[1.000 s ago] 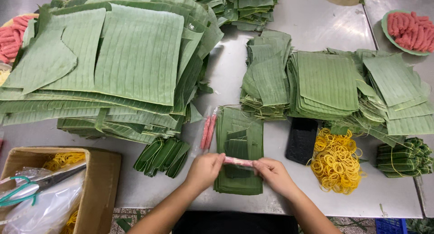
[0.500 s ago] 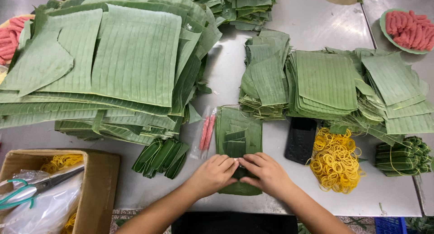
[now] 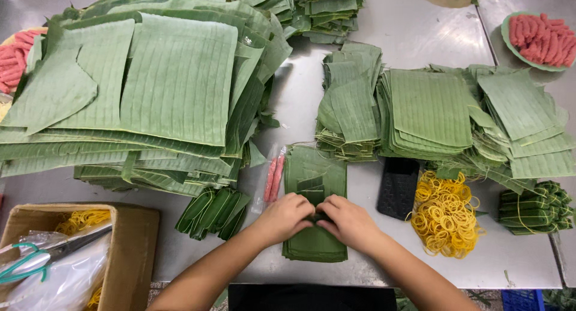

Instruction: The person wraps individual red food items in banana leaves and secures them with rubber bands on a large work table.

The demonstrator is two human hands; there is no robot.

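Note:
My left hand (image 3: 286, 218) and my right hand (image 3: 348, 222) meet over a small stack of cut banana leaf pieces (image 3: 314, 244) at the table's front. Both sets of fingers are curled down onto a folded leaf between them, which they mostly hide. Two pink sausage sticks in clear wrap (image 3: 273, 179) lie just left of that stack. A bundle of folded leaf parcels (image 3: 213, 211) sits further left.
A large pile of big banana leaves (image 3: 156, 95) fills the left. Medium leaf stacks (image 3: 429, 110) lie at right. Nearby are yellow rubber bands (image 3: 444, 212), a black phone (image 3: 398, 188), tied parcels (image 3: 537, 206), a plate of pink sausages (image 3: 540, 39) and a cardboard box (image 3: 129, 251) with scissors (image 3: 36, 260).
A second ago my hands held a pink sausage stick stretched between them over the leaf. They have come together, and the stick is now covered by leaf and fingers.

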